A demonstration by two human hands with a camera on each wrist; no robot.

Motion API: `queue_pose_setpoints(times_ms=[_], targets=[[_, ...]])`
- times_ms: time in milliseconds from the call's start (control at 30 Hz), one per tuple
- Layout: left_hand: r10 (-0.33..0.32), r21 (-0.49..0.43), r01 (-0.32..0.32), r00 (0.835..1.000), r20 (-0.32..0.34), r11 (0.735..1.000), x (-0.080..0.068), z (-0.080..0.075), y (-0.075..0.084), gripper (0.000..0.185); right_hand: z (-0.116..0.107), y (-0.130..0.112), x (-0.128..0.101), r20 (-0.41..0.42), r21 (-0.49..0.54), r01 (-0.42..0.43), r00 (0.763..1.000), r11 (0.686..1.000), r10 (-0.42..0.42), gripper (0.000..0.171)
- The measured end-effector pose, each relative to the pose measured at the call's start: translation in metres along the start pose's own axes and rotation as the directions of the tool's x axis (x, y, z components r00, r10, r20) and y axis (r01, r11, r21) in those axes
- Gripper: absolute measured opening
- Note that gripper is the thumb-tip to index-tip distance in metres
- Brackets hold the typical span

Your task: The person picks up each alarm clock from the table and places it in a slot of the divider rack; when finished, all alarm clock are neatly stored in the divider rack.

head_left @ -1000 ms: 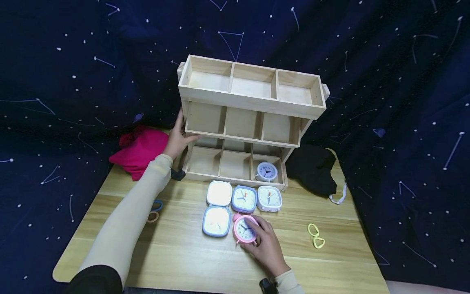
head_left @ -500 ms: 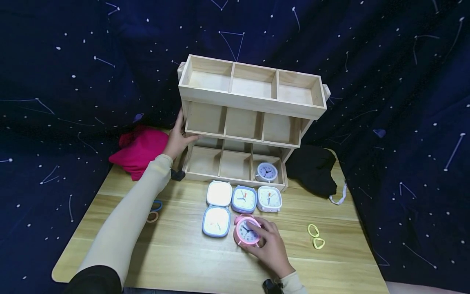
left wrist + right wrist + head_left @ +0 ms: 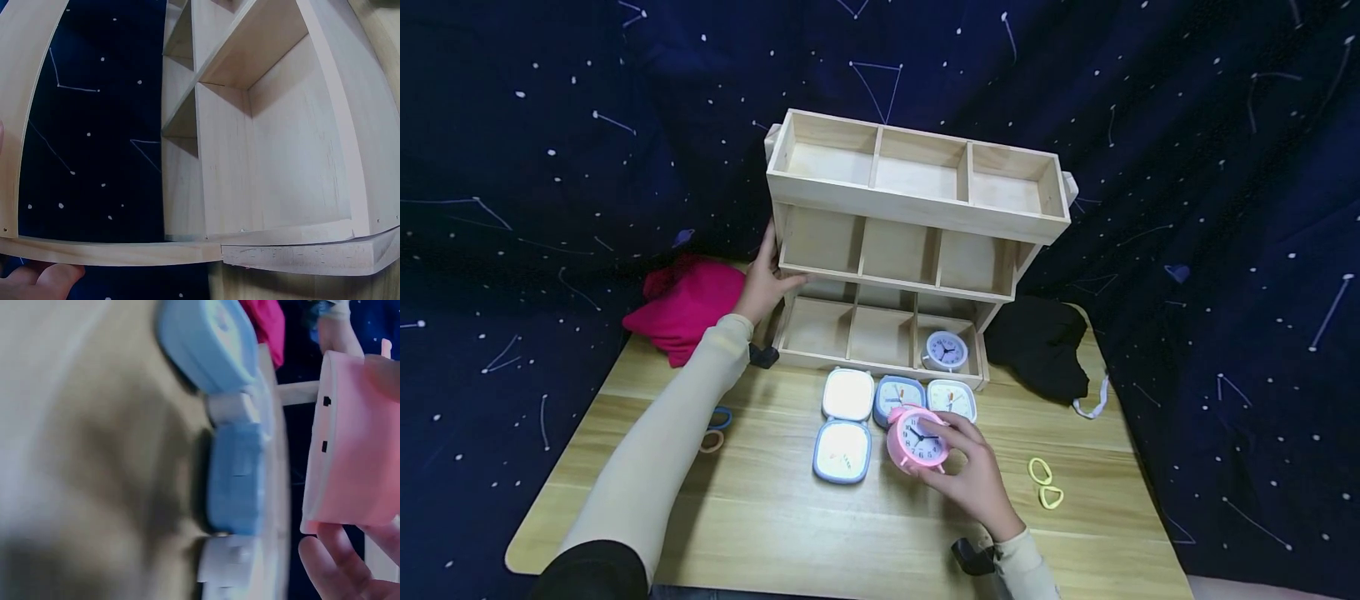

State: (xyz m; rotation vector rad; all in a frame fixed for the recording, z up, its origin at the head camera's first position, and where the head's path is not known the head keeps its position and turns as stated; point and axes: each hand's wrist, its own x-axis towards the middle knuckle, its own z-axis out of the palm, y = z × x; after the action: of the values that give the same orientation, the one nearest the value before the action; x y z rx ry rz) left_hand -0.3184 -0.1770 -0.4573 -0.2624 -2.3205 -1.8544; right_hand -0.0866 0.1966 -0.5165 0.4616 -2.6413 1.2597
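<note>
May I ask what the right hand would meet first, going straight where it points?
The right hand, holding the pink clock, would probably meet the partly hidden blue clock, though it might pass above; depth is unclear.

The cream-sleeved left arm [image 3: 651, 450], black at its near end, reaches from seven o'clock toward one, its bare left hand [image 3: 762, 287] gripping with thumb [image 3: 795, 282] toward three. The bare right hand [image 3: 976, 473], curled in a grip, points toward ten, its cream-sleeved forearm [image 3: 1026, 567] entering from five.
</note>
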Motion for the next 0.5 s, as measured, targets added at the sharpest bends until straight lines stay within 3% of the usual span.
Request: queue_pose_setpoints(times_ms=[200, 367, 433, 500], targets=[[0.002, -0.007, -0.002, 1.000, -0.003, 1.000, 0.009, 0.000, -0.021, 0.124, -0.001, -0.004, 0.035, -0.054, 0.044, -0.010, 0.998, 0.999, 0.012, 0.063], [-0.026, -0.012, 0.026, 1.000, 0.017, 1.000, 0.000, 0.000, 0.001, 0.121, 0.008, -0.001, 0.065, -0.066, 0.060, -0.025, 0.997, 0.998, 0.029, 0.059], [-0.034, -0.012, 0.034, 0.999, 0.019, 0.999, 0.000, 0.000, 0.002, 0.121, 0.012, 0.001, 0.076, -0.072, 0.056, -0.037, 0.997, 0.998, 0.041, 0.057], [-0.028, -0.011, 0.028, 1.000, 0.014, 1.000, 0.003, 0.000, -0.006, 0.121, 0.017, 0.002, 0.086, -0.073, 0.060, -0.058, 0.995, 0.997, 0.062, 0.056]])
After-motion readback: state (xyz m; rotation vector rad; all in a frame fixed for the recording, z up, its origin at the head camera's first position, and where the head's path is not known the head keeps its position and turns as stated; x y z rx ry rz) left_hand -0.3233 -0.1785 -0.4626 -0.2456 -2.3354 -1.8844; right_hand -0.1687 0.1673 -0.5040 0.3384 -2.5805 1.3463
